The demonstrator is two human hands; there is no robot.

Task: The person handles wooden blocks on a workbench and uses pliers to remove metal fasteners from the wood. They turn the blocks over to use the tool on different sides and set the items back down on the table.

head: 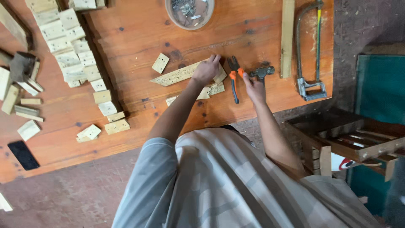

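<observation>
My left hand (206,70) rests closed on the right end of a pale carved wooden strip (175,77), which lies slanted on the orange-brown workbench (135,38). Small pale wood pieces (216,89) lie just below that hand. My right hand (254,88) grips a dark hammer (262,71) close to its head; the handle is hidden in the hand. Orange-handled pliers (233,80) lie between my two hands, almost touching the right forefinger.
A round bowl of nails (190,12) stands at the far edge. A wooden slat (287,38) and a hacksaw (310,55) lie at the right. Rows of drilled wood blocks (71,46) fill the left, with a black phone (23,155). A wooden crate (350,135) stands right.
</observation>
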